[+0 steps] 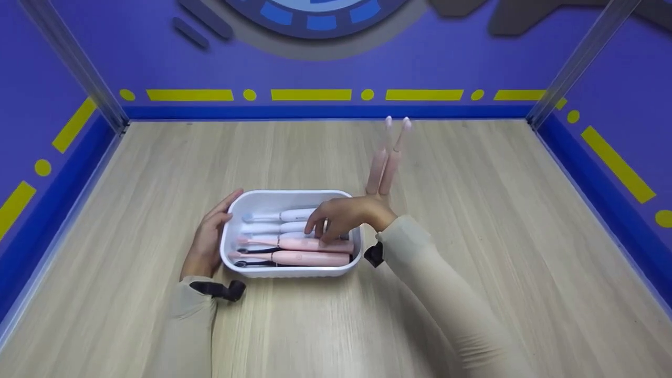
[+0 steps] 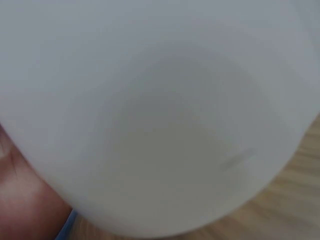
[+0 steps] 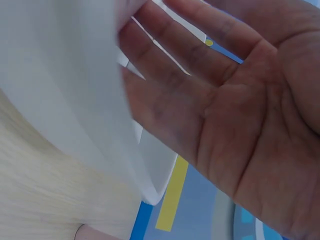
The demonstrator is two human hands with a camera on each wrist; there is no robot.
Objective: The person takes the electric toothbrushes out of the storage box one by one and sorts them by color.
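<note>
A white plastic bin (image 1: 290, 271) holds electric toothbrushes lying side by side. My left hand (image 1: 206, 244) grips the bin's left end, the thumb at the rim and the fingers along the outer wall. From the right end my right hand (image 1: 344, 216) reaches in over the rim, fingers pointing down. Its fingertips are at the upper pink toothbrush (image 1: 294, 243) and the white toothbrush handles behind it. Nearest me in the bin lies another pink toothbrush (image 1: 310, 258), with black toothbrush heads showing beneath. In the right wrist view the fingers extend loosely past the bin's wall (image 3: 60, 75).
Two pink electric toothbrushes (image 1: 389, 170) stand upright on the wooden table (image 1: 472, 173), just beyond my right wrist. Blue-purple panels (image 1: 336, 73) with yellow dashes wall in the table's back and sides.
</note>
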